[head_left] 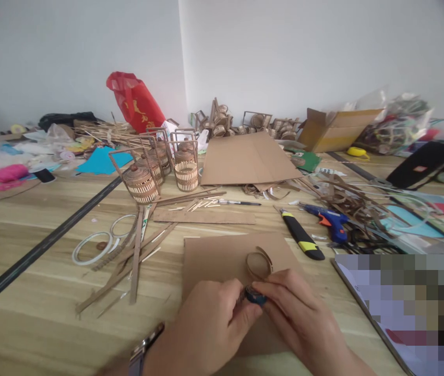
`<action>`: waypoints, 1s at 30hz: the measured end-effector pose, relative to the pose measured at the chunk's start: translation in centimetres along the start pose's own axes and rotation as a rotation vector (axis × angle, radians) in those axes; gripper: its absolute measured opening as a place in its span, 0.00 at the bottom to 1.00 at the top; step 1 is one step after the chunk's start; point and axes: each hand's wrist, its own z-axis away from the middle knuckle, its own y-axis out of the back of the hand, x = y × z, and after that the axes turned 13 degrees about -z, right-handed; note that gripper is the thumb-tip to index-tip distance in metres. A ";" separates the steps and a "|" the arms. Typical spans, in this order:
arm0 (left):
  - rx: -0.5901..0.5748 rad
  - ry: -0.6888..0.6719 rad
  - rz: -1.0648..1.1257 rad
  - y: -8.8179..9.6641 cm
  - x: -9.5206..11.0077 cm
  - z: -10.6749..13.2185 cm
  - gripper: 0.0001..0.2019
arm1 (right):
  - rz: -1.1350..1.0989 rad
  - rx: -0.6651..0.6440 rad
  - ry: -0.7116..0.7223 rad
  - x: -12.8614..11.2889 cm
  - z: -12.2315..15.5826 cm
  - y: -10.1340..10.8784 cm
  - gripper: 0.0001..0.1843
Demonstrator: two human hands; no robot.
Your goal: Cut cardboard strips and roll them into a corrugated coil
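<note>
My left hand (222, 313) is closed, pinching a small round coil (255, 295) that looks dark blue at its side and brown on top. From the other side, the fingers of my right hand (300, 313) close on the same coil. A thin brown cardboard strip (250, 265) curls up in a loop just above the fingertips and seems to run down into the coil; the join is hidden by my fingers. Both hands are over a flat brown cardboard sheet (222, 256) on the wooden table.
To the right lie a black-and-yellow utility knife (302, 235), a blue glue gun (333, 222) and tangled brown strips (347, 198). Small slatted baskets (141, 183) with handles stand at the back left. Tape rings (92, 248) and loose strips (138, 256) lie left; a pixelated screen (366, 308) is near right.
</note>
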 end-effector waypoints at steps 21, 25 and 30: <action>-0.064 -0.246 0.362 0.5 -1.4 -0.5 0.18 | -0.253 0.001 -0.091 0.2 -0.5 0.6 0.05; -0.076 -0.104 0.481 -0.7 -1.5 -0.7 0.19 | -0.236 0.012 -0.099 0.1 -0.6 0.6 0.05; -0.011 -0.180 0.461 -1.4 -1.3 -1.0 0.22 | -0.228 0.055 -0.125 -0.2 -0.9 0.5 0.05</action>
